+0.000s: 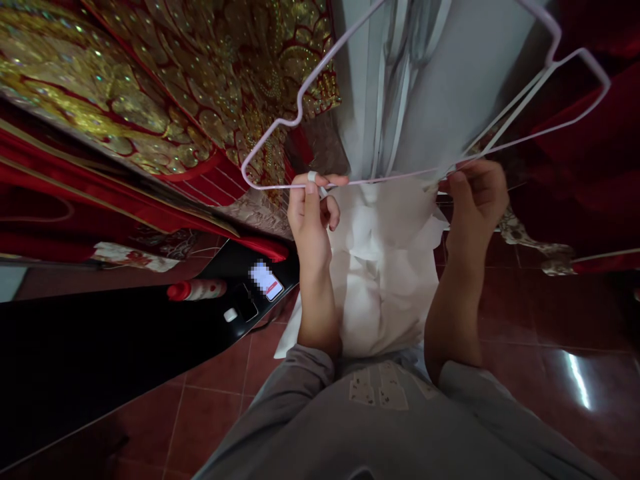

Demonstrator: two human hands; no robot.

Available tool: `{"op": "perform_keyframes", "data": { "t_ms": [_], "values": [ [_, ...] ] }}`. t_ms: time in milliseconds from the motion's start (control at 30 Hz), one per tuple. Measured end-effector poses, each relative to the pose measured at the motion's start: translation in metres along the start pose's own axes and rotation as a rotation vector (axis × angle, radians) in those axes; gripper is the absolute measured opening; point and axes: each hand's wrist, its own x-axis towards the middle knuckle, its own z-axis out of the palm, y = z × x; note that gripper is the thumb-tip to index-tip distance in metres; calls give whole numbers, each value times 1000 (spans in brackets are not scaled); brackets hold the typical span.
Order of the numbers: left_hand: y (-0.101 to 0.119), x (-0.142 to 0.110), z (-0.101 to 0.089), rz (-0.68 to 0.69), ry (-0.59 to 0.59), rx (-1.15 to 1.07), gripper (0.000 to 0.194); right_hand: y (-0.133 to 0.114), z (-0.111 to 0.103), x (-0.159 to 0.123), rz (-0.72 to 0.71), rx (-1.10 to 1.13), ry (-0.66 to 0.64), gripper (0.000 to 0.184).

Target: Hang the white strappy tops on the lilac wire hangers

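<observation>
A pale pink clothes hanger (274, 127) spans the upper middle of the view, its long bottom bar crossing in front of the person's body. The left hand (313, 210) holds this bar near the hanger's left end, thumb and fingers closed narrowly on it, with a white band (312, 177) around one finger. The right hand (473, 190) is pinched narrow farther along the bar, where thin cream straps (515, 110) come down from the notch in the hanger's right shoulder. Its fingertips seem to grip the lower ends of these straps, though that spot is dim and partly hidden by the fingers.

White fabric (380, 267) hangs below the bar, between the two forearms and in front of the grey shirt (360, 427). To the left, a red garment with gold sequins and beading (165, 87) fills the upper corner, and more red clothing (40, 200) lies below it. Dark red clothing (560, 193) is on the right side, beside a patterned trim (530, 240).

At lower left stands a black bench (125, 340). On it are a red-capped bottle (197, 289), a small white case (231, 315), a dark phone (247, 303) and, just beside that, a phone with a lit screen (267, 281). The floor (210, 413) is red tile, with a bright reflection at right.
</observation>
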Motion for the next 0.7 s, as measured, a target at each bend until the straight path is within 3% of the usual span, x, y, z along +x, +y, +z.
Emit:
{"op": "perform_keyframes", "data": {
  "t_ms": [100,300,467,600,700],
  "values": [
    [-1,0,1,-8,9,21,37,-2,-3,3,3,-18,-28,20],
    [-3,0,1,-8,-7,-39,36,-18,1,-3,-132,5,84,25],
    [-6,2,-4,1,40,12,36,-47,12,0,-178,15,-11,5],
    [-7,2,-3,-9,72,37,37,-71,22,19,-243,102,-64,21],
    [-7,2,-2,-17,17,-5,40,-80,15,52,-170,159,-37,33]
  ]
}}
